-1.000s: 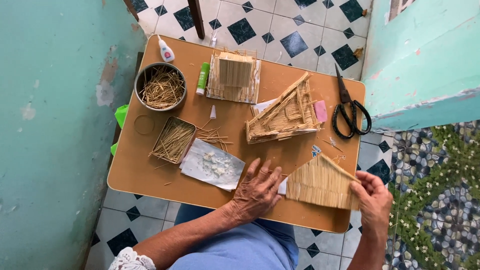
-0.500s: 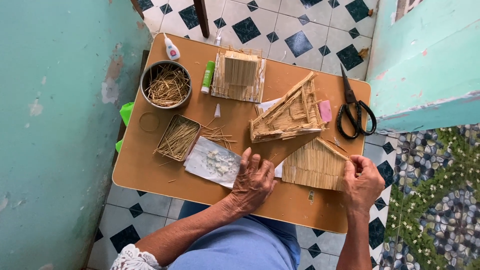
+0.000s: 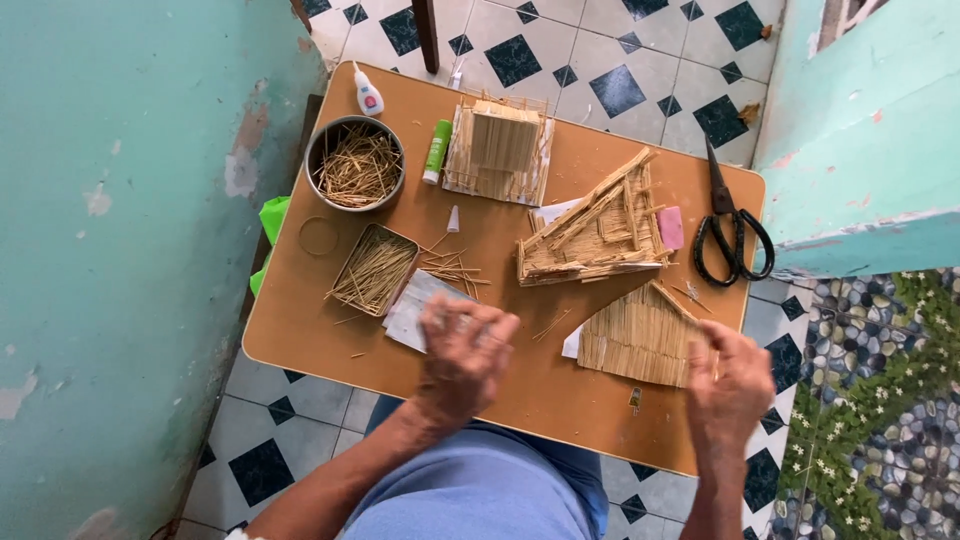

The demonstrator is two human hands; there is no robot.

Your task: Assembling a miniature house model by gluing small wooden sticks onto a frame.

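My left hand (image 3: 465, 355) is blurred with motion over the near middle of the brown table (image 3: 300, 330). Its fingers are apart and hold nothing, and they hover over a grey-white sheet (image 3: 415, 305). With my right hand (image 3: 730, 385) I grip the right edge of a flat fan-shaped panel of thin sticks (image 3: 635, 335) that lies on the table. Behind the panel stands a stick-built roof frame (image 3: 595, 225).
A round bowl of sticks (image 3: 355, 165), a square tin of sticks (image 3: 375, 270), loose sticks (image 3: 450, 268), a green glue stick (image 3: 437, 150), a small glue bottle (image 3: 368, 92), a stick box model (image 3: 500, 150), a pink eraser (image 3: 671, 228) and black scissors (image 3: 730, 225) lie on the table. Teal walls flank it.
My left hand has lifted off the table and moved a little left over the sheet. The stick panel has shifted left and farther onto the table, with my right hand still at its right edge.
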